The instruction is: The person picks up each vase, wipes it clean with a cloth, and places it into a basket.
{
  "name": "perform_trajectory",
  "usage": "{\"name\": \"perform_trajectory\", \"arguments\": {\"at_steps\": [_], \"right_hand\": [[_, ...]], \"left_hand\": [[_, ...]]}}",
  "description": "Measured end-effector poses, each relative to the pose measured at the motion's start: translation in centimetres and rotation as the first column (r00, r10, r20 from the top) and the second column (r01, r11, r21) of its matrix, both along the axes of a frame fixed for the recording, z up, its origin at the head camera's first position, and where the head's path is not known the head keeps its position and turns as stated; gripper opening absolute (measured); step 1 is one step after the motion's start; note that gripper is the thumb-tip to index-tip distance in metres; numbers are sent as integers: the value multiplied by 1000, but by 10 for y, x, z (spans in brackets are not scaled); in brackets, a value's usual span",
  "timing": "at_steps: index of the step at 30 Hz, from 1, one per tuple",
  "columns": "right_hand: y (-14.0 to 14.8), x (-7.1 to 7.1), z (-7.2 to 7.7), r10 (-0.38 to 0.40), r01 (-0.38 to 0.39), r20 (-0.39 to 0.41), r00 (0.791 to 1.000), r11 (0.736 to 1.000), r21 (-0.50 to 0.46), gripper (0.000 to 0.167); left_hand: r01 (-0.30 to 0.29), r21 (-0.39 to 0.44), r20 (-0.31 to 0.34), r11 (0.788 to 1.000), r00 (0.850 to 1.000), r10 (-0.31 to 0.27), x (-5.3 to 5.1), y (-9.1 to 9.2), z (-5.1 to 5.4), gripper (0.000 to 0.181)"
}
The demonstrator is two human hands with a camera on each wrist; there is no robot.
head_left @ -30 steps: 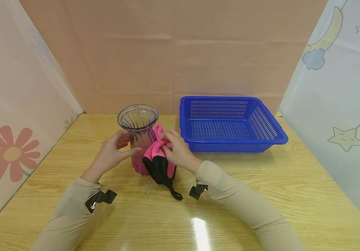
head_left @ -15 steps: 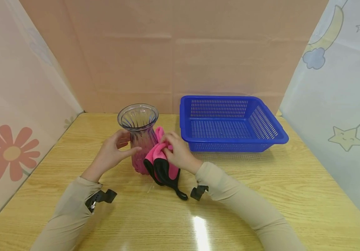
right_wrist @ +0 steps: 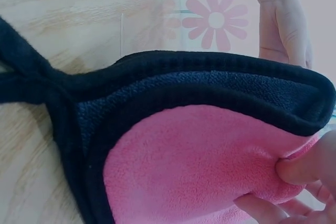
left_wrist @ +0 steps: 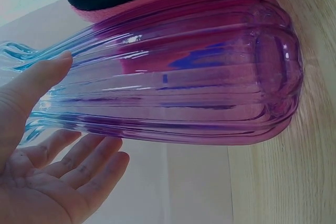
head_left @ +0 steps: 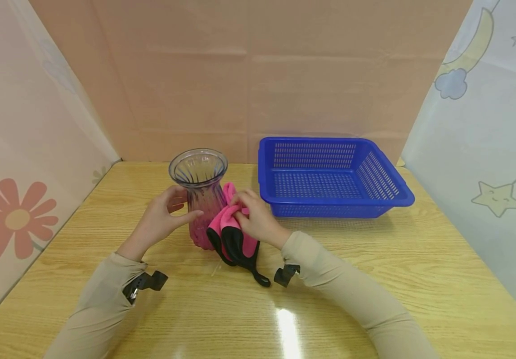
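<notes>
A ribbed glass vase (head_left: 201,192), bluish at its flared rim and pink at the base, stands upright on the table. My left hand (head_left: 161,217) holds it from the left, the thumb across its front and the fingers round the far side; the left wrist view shows the thumb (left_wrist: 47,80) near the narrow neck. Right beside the vase, my right hand (head_left: 258,217) pinches a folded pink plush cloth (head_left: 228,219) with black trim between thumb and fingers. The cloth hangs down in front of the vase's right side, its black loop lowest.
Behind and to the right, a blue perforated plastic basket (head_left: 330,199) stands on the wooden table (head_left: 352,299). A peach backdrop (head_left: 249,75) rises at the table's rear, with patterned sheets on both sides.
The cloth has shifted slightly right and its black loop has swung to the right. My right hand has moved very little; the left hand and vase stay where they were.
</notes>
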State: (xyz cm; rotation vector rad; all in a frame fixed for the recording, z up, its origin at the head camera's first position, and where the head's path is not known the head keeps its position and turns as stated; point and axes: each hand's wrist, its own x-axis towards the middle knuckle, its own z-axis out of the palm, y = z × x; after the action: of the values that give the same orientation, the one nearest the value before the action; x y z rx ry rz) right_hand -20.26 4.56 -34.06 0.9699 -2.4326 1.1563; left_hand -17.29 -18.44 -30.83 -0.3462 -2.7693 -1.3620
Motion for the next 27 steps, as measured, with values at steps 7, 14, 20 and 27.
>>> {"name": "perform_trajectory", "arguments": {"at_steps": [7, 14, 20, 27], "right_hand": [[0, 0, 1, -19, 19, -8, 1000, 1000, -2, 12], [-2, 1, 8, -11, 10, -45, 999, 999, -38, 10], [-4, 0, 14, 4, -9, -68, 998, 998, -70, 8], [-6, -1, 21, -3, -5, -102, 995, 997, -79, 7]], "left_hand": [[4, 1, -7, 1000, 1000, -4, 0, 0, -1, 62], [1, 0, -10, 1000, 1000, -1, 0, 0, -1, 62], [3, 4, -16, 1000, 1000, -3, 0, 0, -1, 61], [0, 3, -26, 1000, 1000, 0, 0, 0, -1, 59]]}}
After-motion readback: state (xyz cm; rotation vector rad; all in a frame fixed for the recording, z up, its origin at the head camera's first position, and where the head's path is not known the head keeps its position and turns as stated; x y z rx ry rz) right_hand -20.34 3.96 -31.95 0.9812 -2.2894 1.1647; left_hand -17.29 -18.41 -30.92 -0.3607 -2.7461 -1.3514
